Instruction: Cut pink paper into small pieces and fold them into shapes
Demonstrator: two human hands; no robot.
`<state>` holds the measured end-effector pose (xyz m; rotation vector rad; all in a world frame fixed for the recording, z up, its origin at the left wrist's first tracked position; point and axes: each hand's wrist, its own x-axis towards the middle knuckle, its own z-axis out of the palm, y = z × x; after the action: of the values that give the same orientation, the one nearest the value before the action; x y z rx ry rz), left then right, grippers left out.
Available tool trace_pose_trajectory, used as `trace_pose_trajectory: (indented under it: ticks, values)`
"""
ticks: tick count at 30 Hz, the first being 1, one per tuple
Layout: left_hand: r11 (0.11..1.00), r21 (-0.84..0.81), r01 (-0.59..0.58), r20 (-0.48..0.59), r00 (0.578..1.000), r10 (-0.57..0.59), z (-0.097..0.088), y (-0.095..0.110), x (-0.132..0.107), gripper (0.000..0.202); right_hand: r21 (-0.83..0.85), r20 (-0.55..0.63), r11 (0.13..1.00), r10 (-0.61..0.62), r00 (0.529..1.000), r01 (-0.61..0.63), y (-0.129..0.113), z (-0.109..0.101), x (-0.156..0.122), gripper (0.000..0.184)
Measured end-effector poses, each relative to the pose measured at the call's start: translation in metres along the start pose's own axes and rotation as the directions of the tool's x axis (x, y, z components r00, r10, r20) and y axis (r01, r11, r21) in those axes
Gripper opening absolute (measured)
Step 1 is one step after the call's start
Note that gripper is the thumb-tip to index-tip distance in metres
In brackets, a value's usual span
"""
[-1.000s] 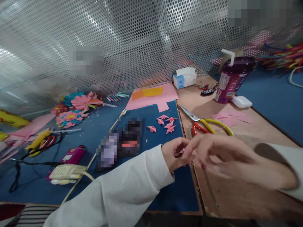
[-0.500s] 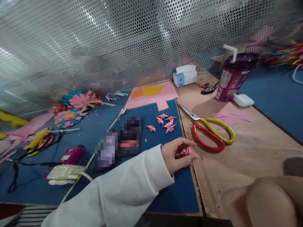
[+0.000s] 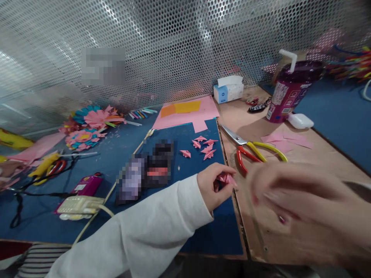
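Observation:
My left hand [image 3: 213,188] is curled round a small folded pink paper piece [image 3: 226,178] at the right edge of the blue mat [image 3: 174,154]. My right hand [image 3: 292,193] hovers just right of it over the wooden board [image 3: 319,162], smeared by motion, so its fingers are unclear. Several folded pink paper pieces [image 3: 204,146] lie on the mat beyond my left hand. Red and yellow scissors [image 3: 249,148] lie on the board, partly behind my right hand.
A purple cup with a straw [image 3: 290,94], a tissue box [image 3: 228,90], pink and orange paper sheets [image 3: 188,112] and paper flowers [image 3: 89,125] stand further back. A perforated metal screen [image 3: 162,50] closes the back. Cables, another pair of scissors [image 3: 49,168] and a pink device [image 3: 87,185] lie at left.
My right hand pulled back toward the lower right corner, then came in again toward my left hand. My left hand kept the pink piece and barely moved.

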<state>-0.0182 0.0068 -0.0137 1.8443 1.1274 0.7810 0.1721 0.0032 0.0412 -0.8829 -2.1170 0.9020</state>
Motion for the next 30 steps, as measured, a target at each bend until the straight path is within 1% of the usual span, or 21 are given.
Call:
trace_pose_trajectory:
  ticks: [1,2,3,4,7,10,12,15,18,20,23,30]
  values:
    - [1.0,0.001,-0.013,-0.028,1.0,0.013,0.0,-0.001,0.001,0.031,0.11,-0.013,0.991,0.084,0.996,-0.082,0.005,0.005,0.0,0.025]
    - [1.0,-0.009,-0.027,-0.053,0.998,0.027,-0.001,-0.002,0.002,0.031,0.173,-0.032,0.967,0.193,0.981,-0.185,0.011,0.01,0.001,0.021]
    - [0.999,-0.028,-0.04,-0.069,0.997,0.038,-0.001,-0.003,0.003,0.031,0.193,-0.054,0.954,0.242,0.969,-0.227,0.017,0.015,0.002,0.02]
    - [0.997,-0.052,-0.048,-0.078,0.996,0.044,-0.002,-0.003,0.005,0.03,0.195,-0.084,0.953,0.253,0.964,-0.233,0.024,0.019,0.003,0.02]
    - [0.987,-0.16,-0.029,-0.065,0.998,0.018,-0.005,-0.003,0.008,0.023,0.172,-0.108,0.957,0.256,0.961,-0.235,0.037,0.029,0.005,0.02]
    - [0.967,-0.254,-0.009,-0.052,0.999,-0.004,-0.008,0.0,0.009,0.017,0.204,-0.097,0.953,0.248,0.964,-0.225,0.038,0.031,0.003,0.021]
    - [0.961,-0.275,-0.006,-0.019,1.0,0.001,-0.01,0.003,0.007,0.014,0.258,-0.071,0.938,0.259,0.963,-0.233,0.036,0.031,0.001,0.023]
    - [0.967,-0.253,0.035,0.033,0.999,-0.027,-0.01,0.005,0.003,0.019,0.342,-0.043,0.904,0.287,0.957,-0.256,0.034,0.033,-0.002,0.024]
    - [0.974,-0.217,0.066,0.016,0.998,-0.064,-0.008,0.007,0.002,0.026,0.409,-0.036,0.873,0.307,0.951,-0.266,0.034,0.035,-0.003,0.023]
    - [0.978,-0.204,0.052,-0.005,0.998,-0.055,-0.007,0.007,0.004,0.028,0.45,-0.036,0.851,0.32,0.947,-0.27,0.034,0.036,-0.004,0.023]
    - [0.984,-0.179,0.025,0.0,1.0,-0.026,-0.007,0.007,0.005,0.028,0.494,-0.02,0.824,0.331,0.943,-0.279,0.035,0.037,-0.005,0.022]
    - [0.987,-0.163,0.003,0.006,1.0,-0.002,-0.008,0.006,0.005,0.028,0.531,0.013,0.803,0.311,0.95,-0.27,0.037,0.037,-0.006,0.021]
